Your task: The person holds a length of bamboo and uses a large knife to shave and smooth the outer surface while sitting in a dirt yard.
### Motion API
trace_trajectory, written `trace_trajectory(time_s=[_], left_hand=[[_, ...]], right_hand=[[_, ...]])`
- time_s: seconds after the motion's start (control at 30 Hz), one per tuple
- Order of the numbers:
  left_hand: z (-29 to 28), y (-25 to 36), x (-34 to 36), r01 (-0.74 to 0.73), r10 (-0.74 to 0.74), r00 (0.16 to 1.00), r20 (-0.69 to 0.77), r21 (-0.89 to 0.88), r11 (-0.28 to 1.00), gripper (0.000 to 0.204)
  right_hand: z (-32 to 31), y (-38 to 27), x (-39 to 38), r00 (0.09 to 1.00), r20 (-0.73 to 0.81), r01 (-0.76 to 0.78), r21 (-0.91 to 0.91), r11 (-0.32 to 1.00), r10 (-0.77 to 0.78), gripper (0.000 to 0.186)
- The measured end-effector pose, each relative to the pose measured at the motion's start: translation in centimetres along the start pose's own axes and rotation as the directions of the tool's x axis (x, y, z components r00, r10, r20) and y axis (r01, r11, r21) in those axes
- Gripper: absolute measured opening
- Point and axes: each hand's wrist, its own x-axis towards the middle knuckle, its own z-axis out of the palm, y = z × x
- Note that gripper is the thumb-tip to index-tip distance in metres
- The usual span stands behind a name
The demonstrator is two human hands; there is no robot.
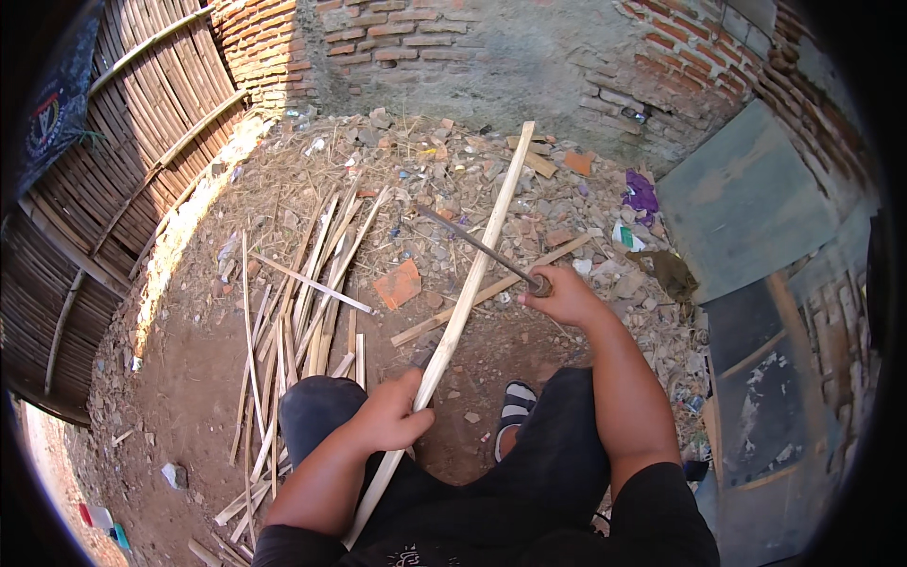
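Observation:
My left hand grips a long pale bamboo strip near its lower part; the strip runs from my lap up to the rubble by the wall. My right hand is closed on the handle of a long dark blade, which reaches up and left and crosses the strip. I am seated, dark trousers over my knees, with a striped sandal between them on the dirt.
A pile of split bamboo strips lies on the ground to the left. An orange brick piece and rubble lie ahead. Brick wall behind, bamboo fence left, grey panels right.

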Motion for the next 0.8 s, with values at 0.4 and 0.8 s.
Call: trace_trajectory(time_s=[0.4, 0.8], left_hand=[[0.3, -0.2, 0.0, -0.002, 0.002, 1.000, -0.011, -0.082, 0.997, 0.030], [-0.4, 0.9, -0.2, 0.053, -0.051, 0.998, 0.044, -0.028, 0.998, 0.031]], right_hand=[[-0.2, -0.2, 0.8, 0.988, -0.050, -0.145, 0.065, 0.987, 0.148, 0.051], [-0.4, -1.6, 0.1, 0.988, 0.149, 0.052, -0.068, 0.996, -0.042, 0.044]])
